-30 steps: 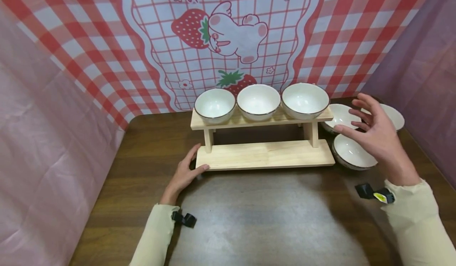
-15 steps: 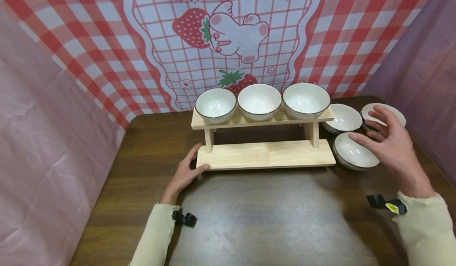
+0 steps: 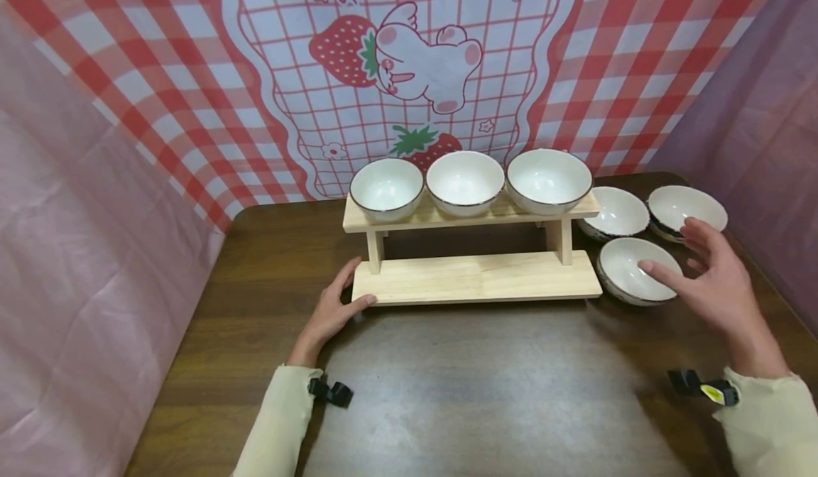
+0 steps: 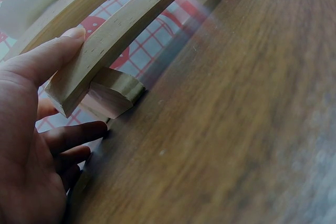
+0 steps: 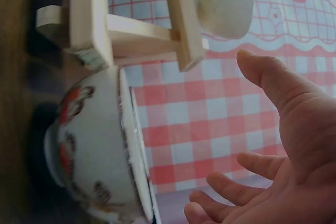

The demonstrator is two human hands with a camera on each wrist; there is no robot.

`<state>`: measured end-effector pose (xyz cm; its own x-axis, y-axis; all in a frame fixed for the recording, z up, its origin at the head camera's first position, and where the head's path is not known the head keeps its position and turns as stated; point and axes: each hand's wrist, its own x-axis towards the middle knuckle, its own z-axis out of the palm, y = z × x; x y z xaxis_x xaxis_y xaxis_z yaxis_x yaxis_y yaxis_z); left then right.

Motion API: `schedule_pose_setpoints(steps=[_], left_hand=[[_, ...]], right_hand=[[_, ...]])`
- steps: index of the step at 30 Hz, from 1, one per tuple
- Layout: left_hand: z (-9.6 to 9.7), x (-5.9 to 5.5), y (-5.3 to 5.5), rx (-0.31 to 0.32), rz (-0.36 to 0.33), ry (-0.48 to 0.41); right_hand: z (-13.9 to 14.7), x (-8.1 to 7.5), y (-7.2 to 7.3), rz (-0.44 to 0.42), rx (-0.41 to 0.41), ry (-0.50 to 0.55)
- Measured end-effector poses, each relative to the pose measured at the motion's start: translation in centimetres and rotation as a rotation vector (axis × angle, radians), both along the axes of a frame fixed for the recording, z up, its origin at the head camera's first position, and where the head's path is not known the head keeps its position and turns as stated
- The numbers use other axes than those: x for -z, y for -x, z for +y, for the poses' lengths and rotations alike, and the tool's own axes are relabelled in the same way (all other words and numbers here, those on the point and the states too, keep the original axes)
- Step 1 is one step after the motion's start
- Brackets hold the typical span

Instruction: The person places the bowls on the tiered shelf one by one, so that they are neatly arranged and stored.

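A two-tier pale wooden stand [image 3: 476,278] sits on the table. My left hand [image 3: 331,312] holds the left end of its lower board, thumb on top and fingers round the end. In the left wrist view the thumb [image 4: 58,56] lies on the board's edge. My right hand [image 3: 718,285], fingers spread and thumb apart, hovers at the right side of the front white bowl [image 3: 633,267], overlapping its rim in the head view. The right wrist view shows that bowl's flowered outer wall [image 5: 97,140] beside the stand, with the hand above rim level and nothing in its grasp.
Three white dark-rimmed bowls line the stand's upper board: left bowl [image 3: 386,187], middle bowl [image 3: 465,181], right bowl [image 3: 549,179]. Two more bowls, one nearer the stand [image 3: 616,211] and one farther right [image 3: 684,207], sit behind the front bowl. A checked cloth [image 3: 613,58] hangs behind the table.
My right hand has moved right and toward me, from over the back bowls to beside the front bowl, and looks lower. The left hand keeps its hold on the stand.
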<state>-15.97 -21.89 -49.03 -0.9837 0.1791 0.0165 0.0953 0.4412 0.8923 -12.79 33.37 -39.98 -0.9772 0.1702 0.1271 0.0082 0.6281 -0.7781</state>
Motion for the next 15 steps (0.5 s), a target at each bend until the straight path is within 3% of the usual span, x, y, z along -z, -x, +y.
schedule_pose_setpoints(steps=[7, 15], left_hand=[[0.1, -0.2, -0.1, -0.002, -0.002, 0.005], [0.1, -0.1, 0.0, -0.005, -0.007, 0.000]], right_hand=[[0.5, 1.1, -0.7, -0.076, 0.009, -0.056], [0.8, 2.5, -1.2, -0.033, -0.001, -0.121]])
